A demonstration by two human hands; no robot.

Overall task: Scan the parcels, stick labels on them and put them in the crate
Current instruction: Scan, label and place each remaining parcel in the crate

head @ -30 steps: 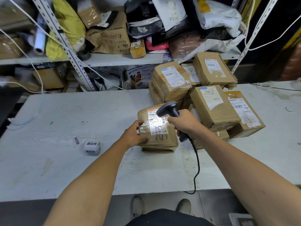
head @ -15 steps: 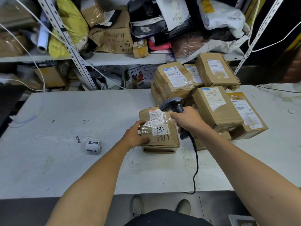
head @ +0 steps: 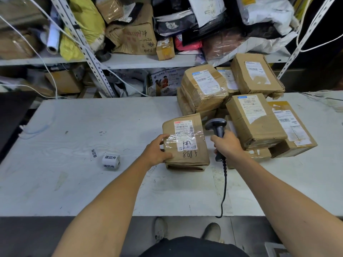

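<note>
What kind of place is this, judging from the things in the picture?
Most likely a parcel sorting room or courier depot. Brown parcels with shipping labels are stacked on a white table, the right hand holds a barcode scanner, and a metal shelf behind is crammed with more packages.

The light is even and rather cool, coming from above. The pale counter [head: 74,127] is bright, with only soft shadows. Tape on the front parcel [head: 187,143] shows glare. Straight lines bend near the edges, and the corners look dark and slightly blurred.
</note>
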